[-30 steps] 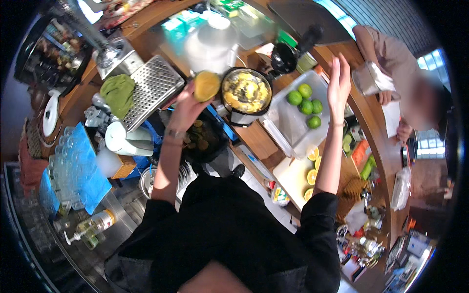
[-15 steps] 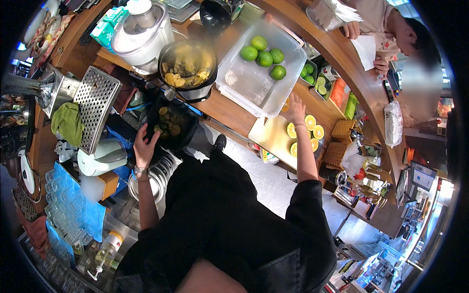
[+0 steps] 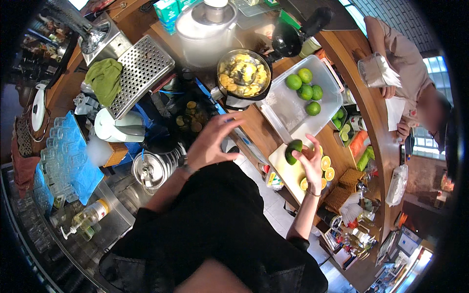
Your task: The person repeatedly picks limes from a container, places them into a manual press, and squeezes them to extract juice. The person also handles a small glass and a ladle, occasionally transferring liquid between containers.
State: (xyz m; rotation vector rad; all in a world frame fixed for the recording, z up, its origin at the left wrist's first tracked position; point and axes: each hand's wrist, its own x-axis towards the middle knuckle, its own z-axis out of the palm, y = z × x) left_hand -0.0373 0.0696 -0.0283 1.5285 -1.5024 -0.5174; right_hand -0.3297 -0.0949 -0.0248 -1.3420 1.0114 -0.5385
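Note:
My right hand (image 3: 311, 166) is closed on a dark green citrus fruit (image 3: 293, 151), held above the pale cutting board (image 3: 287, 168). Whether it is whole or a half, I cannot tell. Orange halves (image 3: 326, 162) lie cut side up on the board, beside and partly behind that hand. My left hand (image 3: 210, 144) is open and empty, fingers apart, between the counter and a dark bin (image 3: 176, 122) with discarded rinds in it. A juicer (image 3: 244, 80) with yellow pulp in its bowl sits at the counter edge. Behind the board, a clear plastic tub (image 3: 278, 105) contains several green citrus fruits (image 3: 312, 108).
A white appliance (image 3: 205, 34) stands behind the juicer. On the left are a perforated metal tray (image 3: 141, 73), a green cloth (image 3: 103, 80), a pale jug (image 3: 119, 127) and glasses on blue mats (image 3: 80, 161). Across the counter, a person (image 3: 405, 73) holds white paper.
My left hand has moved right, away from the bin. My right hand has taken hold of a green citrus fruit from the board area. The view has shifted, so the counter appears farther right.

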